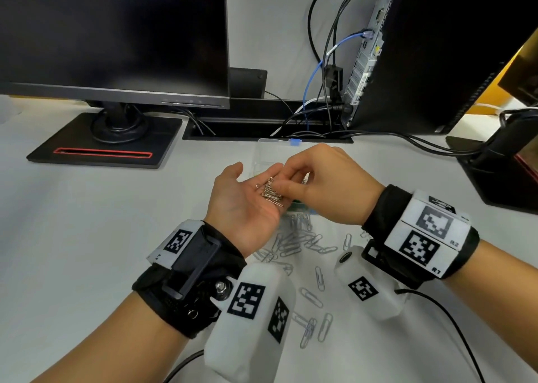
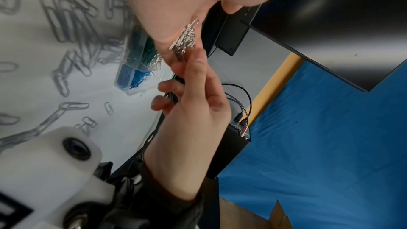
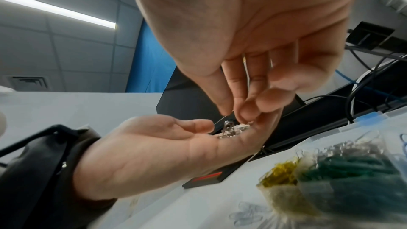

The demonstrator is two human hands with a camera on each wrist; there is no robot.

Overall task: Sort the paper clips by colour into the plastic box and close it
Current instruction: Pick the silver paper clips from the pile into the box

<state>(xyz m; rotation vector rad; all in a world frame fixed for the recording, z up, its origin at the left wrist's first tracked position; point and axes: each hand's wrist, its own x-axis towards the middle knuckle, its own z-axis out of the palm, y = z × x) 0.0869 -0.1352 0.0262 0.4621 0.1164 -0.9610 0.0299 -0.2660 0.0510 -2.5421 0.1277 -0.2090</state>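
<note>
While the left hand [image 1: 247, 205] lies palm-up, fingers relaxed, cradling a pile of small silver paper clips [image 1: 272, 193] at frame centre, the right hand [image 1: 323, 184] has its grip narrowed to a pinch on that pile. Lift few at once, keep palm level. Plastic box [image 3: 352, 145], mostly hidden in head view, shows yellow, green, silver, blue sections from the wrists. White paper clips [image 1: 294, 243] litter the counter [image 1: 87, 237] below.
</note>
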